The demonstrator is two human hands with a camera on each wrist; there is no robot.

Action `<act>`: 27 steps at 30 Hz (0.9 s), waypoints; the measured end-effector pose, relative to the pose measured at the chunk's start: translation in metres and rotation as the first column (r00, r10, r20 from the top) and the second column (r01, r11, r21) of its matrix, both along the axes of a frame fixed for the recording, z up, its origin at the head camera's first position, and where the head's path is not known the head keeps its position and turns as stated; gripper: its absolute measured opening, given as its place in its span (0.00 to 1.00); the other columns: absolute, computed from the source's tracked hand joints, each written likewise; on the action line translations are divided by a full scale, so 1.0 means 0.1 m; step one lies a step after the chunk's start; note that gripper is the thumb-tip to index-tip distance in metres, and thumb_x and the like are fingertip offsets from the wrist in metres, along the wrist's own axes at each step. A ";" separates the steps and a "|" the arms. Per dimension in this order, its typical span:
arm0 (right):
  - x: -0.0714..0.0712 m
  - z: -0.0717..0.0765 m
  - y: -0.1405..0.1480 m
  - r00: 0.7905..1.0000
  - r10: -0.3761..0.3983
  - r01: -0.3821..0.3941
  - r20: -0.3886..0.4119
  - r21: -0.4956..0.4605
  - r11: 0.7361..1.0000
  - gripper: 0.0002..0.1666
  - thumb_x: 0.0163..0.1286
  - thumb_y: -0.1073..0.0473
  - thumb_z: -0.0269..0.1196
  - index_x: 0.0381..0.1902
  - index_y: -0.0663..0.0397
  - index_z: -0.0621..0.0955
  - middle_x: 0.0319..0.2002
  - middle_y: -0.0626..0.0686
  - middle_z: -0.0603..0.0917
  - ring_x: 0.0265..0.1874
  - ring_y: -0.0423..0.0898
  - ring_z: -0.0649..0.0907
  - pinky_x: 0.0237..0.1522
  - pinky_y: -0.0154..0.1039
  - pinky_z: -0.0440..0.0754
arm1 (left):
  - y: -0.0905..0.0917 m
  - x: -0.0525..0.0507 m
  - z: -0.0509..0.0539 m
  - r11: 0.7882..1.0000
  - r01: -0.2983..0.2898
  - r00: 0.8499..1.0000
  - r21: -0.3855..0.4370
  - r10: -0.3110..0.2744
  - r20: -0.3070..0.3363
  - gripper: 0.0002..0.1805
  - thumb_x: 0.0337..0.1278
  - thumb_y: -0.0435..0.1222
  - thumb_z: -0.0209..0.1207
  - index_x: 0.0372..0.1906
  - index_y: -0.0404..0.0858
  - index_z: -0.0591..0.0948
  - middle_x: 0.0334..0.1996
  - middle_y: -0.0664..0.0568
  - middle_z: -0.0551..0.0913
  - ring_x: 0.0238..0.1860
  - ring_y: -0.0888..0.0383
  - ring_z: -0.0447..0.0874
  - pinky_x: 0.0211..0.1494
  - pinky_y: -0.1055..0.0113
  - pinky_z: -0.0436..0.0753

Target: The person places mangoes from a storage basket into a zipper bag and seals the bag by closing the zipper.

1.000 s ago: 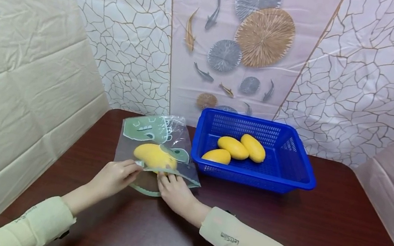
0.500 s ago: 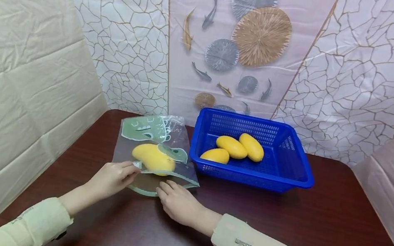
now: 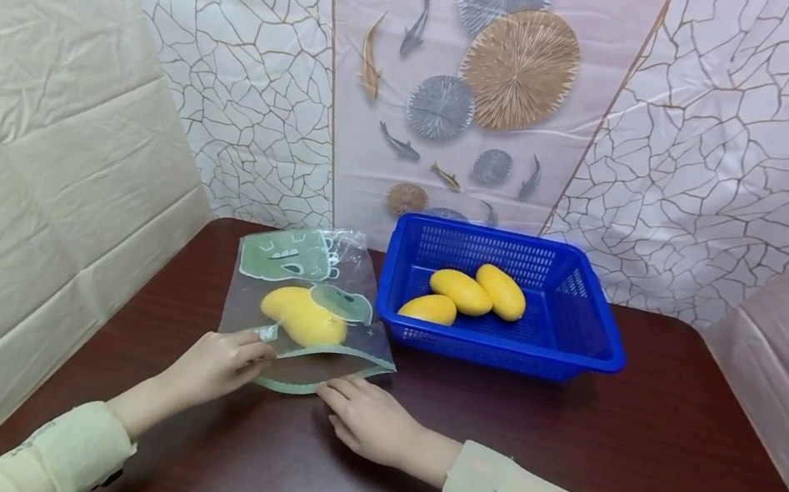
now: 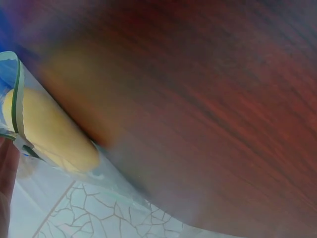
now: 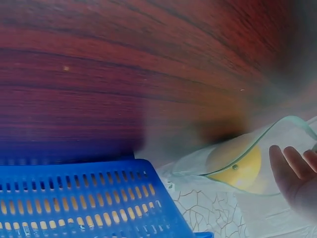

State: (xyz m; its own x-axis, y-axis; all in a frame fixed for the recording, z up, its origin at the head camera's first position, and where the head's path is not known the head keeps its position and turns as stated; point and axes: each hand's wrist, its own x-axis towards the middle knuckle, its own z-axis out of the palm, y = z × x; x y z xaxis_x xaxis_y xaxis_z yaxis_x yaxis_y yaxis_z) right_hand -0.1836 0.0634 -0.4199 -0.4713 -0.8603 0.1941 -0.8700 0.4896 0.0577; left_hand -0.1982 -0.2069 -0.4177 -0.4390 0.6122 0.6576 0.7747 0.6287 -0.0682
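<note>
A clear zip bag [image 3: 287, 254] with green cartoon prints lies flat on the table, its mouth parted towards me. Inside it is one yellow mango [image 3: 304, 317], seen through the film. My left hand [image 3: 219, 363] pinches the bag's left edge beside the mouth; its fingertips are mostly hidden in the left wrist view. At the lower lip of the mouth, my right hand [image 3: 375, 424] touches the rim with its fingertips. Its fingers [image 5: 283, 171] look fairly straight in the right wrist view, and they hold nothing that I can see.
A blue plastic basket [image 3: 501, 352] stands right of the bag, close to its edge. Several yellow mangoes [image 3: 459, 291] lie in its left half. Behind the dark red wooden table [image 3: 563, 446] hangs a patterned cloth [image 3: 481, 166]; a pale cloth wall [image 3: 60, 149] rises at left.
My right hand has drawn out of the bag's mouth, moving towards me and slightly right to the lower lip. The mouth gapes wider. My left hand keeps its pinch on the edge.
</note>
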 end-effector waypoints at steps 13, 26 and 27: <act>0.01 0.11 0.33 0.999 -0.019 0.023 0.037 -0.101 0.995 0.22 0.66 0.58 0.59 0.57 0.58 0.76 0.52 0.52 0.81 0.52 0.46 0.79 0.53 0.39 0.78 | 0.01 -0.02 0.01 1.000 0.005 0.999 -0.008 -0.005 -0.034 0.12 0.30 0.31 0.72 0.27 0.42 0.83 0.23 0.58 0.80 0.20 0.68 0.76 0.20 0.73 0.75; -0.06 0.15 0.55 0.998 -0.055 0.047 -0.030 -0.212 0.976 0.21 0.61 0.61 0.63 0.53 0.60 0.78 0.48 0.53 0.82 0.47 0.47 0.81 0.49 0.39 0.80 | 0.05 -0.04 0.06 0.999 0.020 1.000 -0.025 -0.020 -0.006 0.04 0.42 0.34 0.67 0.26 0.43 0.83 0.21 0.59 0.79 0.18 0.69 0.73 0.20 0.75 0.73; -0.07 0.17 0.57 0.998 -0.067 0.061 -0.019 -0.221 0.973 0.21 0.62 0.61 0.63 0.53 0.59 0.78 0.48 0.53 0.82 0.47 0.47 0.81 0.49 0.39 0.80 | 0.05 -0.04 0.07 0.999 0.025 1.000 -0.028 -0.025 -0.006 0.04 0.43 0.34 0.67 0.26 0.43 0.83 0.21 0.59 0.79 0.18 0.70 0.73 0.20 0.75 0.72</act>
